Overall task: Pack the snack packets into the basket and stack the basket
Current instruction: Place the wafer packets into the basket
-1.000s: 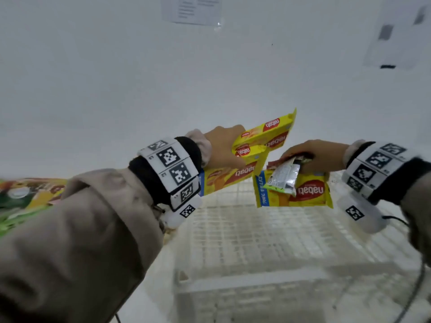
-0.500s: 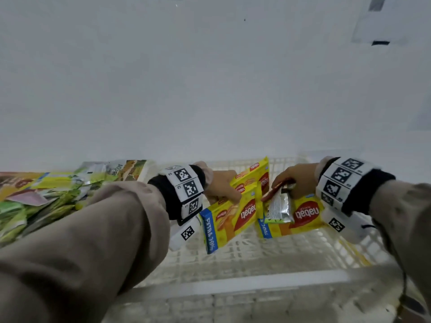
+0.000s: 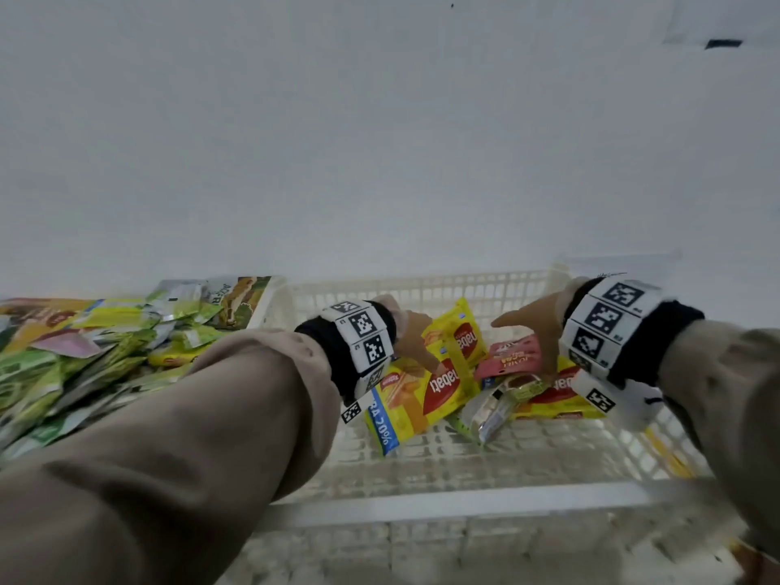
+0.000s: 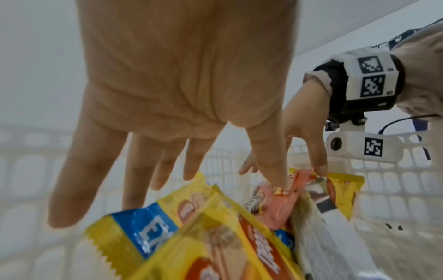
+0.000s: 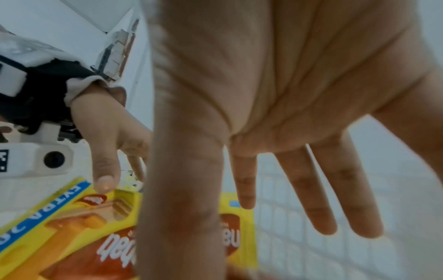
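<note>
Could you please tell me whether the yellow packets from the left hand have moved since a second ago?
Yes: the yellow packets dropped from above the white basket onto its floor.

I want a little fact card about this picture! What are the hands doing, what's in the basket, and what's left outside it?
left hand: open, fingers spread, thumb tip on a yellow wafer packet
right hand: open, fingers spread above the packets
basket: white plastic lattice, holds the snacks
in basket: three yellow wafer packets, a pink packet, a silver packet
outside basket: pile of green and yellow packets, on the left beside it
stacked yet: not yet
</note>
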Action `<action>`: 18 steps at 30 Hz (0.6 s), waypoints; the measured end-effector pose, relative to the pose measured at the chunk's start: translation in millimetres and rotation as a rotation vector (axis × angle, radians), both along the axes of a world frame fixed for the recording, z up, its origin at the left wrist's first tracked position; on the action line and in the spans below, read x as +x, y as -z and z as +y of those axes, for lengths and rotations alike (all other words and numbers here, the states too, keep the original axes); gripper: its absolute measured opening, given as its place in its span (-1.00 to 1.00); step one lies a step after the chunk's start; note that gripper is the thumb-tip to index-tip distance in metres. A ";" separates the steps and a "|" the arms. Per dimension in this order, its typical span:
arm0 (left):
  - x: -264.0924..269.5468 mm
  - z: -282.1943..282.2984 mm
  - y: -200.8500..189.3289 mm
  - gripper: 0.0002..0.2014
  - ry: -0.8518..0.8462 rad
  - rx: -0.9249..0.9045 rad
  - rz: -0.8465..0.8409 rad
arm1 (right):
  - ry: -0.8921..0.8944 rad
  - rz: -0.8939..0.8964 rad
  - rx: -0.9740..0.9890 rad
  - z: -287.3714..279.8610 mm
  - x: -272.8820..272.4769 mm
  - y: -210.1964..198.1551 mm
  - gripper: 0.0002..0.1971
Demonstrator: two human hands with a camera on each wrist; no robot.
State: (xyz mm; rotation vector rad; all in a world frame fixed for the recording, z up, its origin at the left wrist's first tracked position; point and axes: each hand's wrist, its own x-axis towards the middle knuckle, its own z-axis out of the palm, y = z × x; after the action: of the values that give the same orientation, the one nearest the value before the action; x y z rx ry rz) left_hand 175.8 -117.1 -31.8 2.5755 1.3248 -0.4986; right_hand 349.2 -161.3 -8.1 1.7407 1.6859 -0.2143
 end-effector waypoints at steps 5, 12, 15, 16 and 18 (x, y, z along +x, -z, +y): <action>-9.4 6.6 -23.5 -0.29 -0.005 0.048 -0.073 | -0.068 0.086 0.027 -6.9 -24.8 -22.7 -0.01; -65.4 13.8 -91.5 -0.38 -0.111 0.147 -0.324 | -0.238 0.250 0.151 2.6 -64.8 -22.2 -0.15; -100.3 18.2 -103.2 -0.41 -0.184 0.180 -0.340 | -0.300 0.395 0.189 5.7 -85.7 -10.6 -0.21; -111.7 20.9 -100.8 -0.41 -0.208 0.178 -0.324 | -0.337 0.418 0.188 7.5 -94.8 -5.0 -0.22; -131.7 27.5 -87.4 -0.40 -0.240 0.166 -0.261 | -0.410 0.444 0.157 8.5 -115.1 3.0 -0.24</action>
State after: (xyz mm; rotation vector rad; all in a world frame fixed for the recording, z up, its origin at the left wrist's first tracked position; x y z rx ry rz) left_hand 44.1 -89.6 55.6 2.4518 1.6048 -0.0103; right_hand 234.1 -152.8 -11.1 1.4811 2.3978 -0.3010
